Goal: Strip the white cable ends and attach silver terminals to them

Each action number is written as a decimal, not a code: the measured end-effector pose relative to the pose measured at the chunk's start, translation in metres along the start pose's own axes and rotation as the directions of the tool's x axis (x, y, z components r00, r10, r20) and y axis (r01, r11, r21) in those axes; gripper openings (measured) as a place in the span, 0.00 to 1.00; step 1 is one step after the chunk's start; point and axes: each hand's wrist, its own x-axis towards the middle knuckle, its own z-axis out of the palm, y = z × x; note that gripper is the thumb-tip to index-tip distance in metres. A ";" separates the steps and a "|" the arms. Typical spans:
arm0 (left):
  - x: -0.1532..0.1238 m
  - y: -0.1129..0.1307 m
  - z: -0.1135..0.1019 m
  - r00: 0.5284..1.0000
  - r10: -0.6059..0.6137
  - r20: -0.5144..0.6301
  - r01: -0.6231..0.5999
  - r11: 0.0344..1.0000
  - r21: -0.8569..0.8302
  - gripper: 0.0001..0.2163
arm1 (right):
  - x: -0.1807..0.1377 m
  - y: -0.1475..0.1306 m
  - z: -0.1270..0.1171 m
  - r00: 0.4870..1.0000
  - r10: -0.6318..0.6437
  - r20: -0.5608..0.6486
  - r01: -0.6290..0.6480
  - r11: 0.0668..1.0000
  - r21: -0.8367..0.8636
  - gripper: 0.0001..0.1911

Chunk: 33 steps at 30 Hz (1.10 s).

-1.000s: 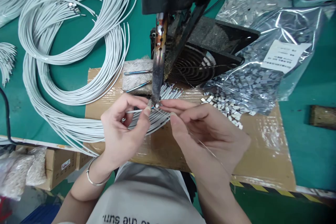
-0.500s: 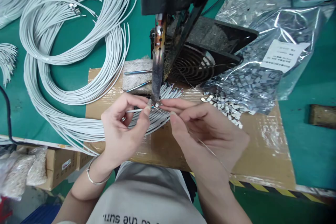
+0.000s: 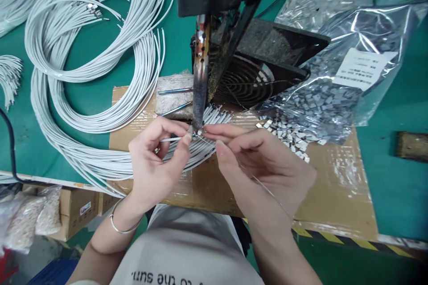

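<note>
My left hand (image 3: 162, 156) pinches a white cable (image 3: 170, 140) close to its end, just under the tip of a soldering iron (image 3: 199, 89) that points down from above. A length of thin solder wire (image 3: 267, 190) runs through the fingers of my right hand (image 3: 257, 164) towards that tip. The right fingertips are also close to a small shiny metal piece (image 3: 200, 132) at the cable's end; whether they touch it I cannot tell. Behind and below my fingers lies a bundle of white cables (image 3: 203, 153) on a cardboard sheet (image 3: 334, 196).
Coiled white cables (image 3: 43, 44) cover the left of the green table. Small metal pieces (image 3: 294, 138) lie loose beside a clear bag (image 3: 381, 71) at right. A black fan (image 3: 250, 80) stands behind the iron. Two metal rods (image 3: 175, 91) rest on a wrapped block (image 3: 167, 81).
Both hands stay almost still, holding the cable and the solder wire under the iron tip. The view has shifted very slightly.
</note>
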 end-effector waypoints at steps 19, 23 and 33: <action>0.000 0.003 -0.001 1.000 0.005 -0.006 -0.005 1.000 0.024 0.07 | 0.001 -0.001 0.001 1.000 0.009 0.004 -0.009 1.000 0.012 0.11; 0.001 0.004 0.001 1.000 -0.004 -0.006 0.004 1.000 0.028 0.06 | 0.001 0.000 0.001 1.000 0.016 -0.002 -0.016 1.000 0.018 0.11; 0.001 0.004 0.000 1.000 -0.001 -0.020 0.002 0.999 0.048 0.05 | 0.000 -0.001 0.001 1.000 0.015 -0.007 -0.015 1.000 0.024 0.10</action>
